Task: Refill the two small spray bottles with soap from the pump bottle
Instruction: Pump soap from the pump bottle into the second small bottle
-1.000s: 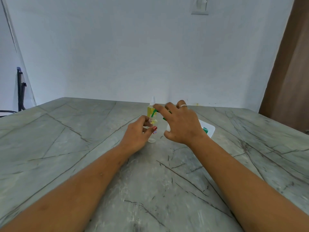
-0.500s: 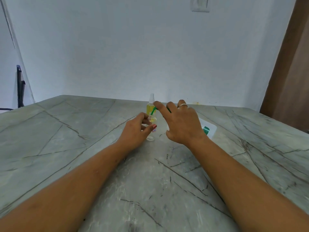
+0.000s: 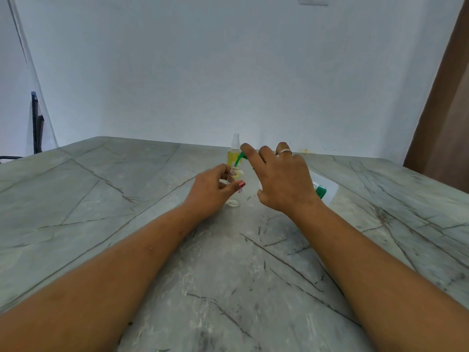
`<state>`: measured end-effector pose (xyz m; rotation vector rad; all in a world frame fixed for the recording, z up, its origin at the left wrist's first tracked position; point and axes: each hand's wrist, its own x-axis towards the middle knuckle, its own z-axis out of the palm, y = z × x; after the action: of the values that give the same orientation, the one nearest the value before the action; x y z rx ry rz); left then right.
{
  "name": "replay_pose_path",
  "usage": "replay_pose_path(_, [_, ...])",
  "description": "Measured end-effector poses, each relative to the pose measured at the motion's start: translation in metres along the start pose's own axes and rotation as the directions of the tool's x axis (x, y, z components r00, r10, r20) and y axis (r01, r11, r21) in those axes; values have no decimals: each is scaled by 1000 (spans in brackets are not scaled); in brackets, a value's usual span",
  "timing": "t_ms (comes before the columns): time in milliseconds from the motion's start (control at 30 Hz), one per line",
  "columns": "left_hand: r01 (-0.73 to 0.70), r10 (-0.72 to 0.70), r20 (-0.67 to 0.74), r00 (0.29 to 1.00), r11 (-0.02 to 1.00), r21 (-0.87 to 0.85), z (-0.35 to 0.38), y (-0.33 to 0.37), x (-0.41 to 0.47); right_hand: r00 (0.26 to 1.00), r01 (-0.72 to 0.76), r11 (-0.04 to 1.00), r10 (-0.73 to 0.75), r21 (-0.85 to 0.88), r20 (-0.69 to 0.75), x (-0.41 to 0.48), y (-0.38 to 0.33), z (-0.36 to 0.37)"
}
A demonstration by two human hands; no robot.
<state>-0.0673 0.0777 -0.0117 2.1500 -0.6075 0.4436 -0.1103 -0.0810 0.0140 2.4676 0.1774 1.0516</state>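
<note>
Filling second bottle | our left hand (image 3: pixel 210 191) pinches open spray bottle (image 3: pixel 236 171) | our right hand (image 3: pixel 284 181), fingers straight, presses pump nozzle (image 3: pixel 239 158) | next: nozzle centred on neck

A thin silver-coloured ring (image 3: pixel 285 150) is worn on a finger of the right hand (image 3: pixel 284 184), at its twelve o'clock edge. The thumbnail (image 3: pixel 241 184) of the left hand (image 3: pixel 210 191) is painted red. Both forearms (image 3: pixel 127 270) are seen bare.

I get one wide-angle head view, forward and down over the tabletop (image 3: pixel 106 189), close to left hand (image 3: pixel 210 194) and right hand (image 3: pixel 284 181), facing the far wall (image 3: pixel 177 72).
</note>
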Motion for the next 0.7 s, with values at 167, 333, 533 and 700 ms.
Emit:
replay_pose_path(167, [20, -20, 5, 1000, 1000, 12, 0, 1, -1, 1000, -11, 999, 11, -30, -10, 0, -2, -3])
replay_pose_path(333, [24, -24, 19, 1000, 1000, -1, -4, 5, -2, 999, -22, 999, 21, -39, -34, 2, -6, -7])
replay_pose_path(533, [26, -26, 16, 1000, 1000, 3, -13, 4, -3, 999, -15, 1000, 15, -2, -31, 6, -12, -6])
replay_pose_path(700, [62, -63, -21, 998, 998, -18, -27, -5, 0, 998, 19, 1000, -19, -15, -60, 10, -20, -5])
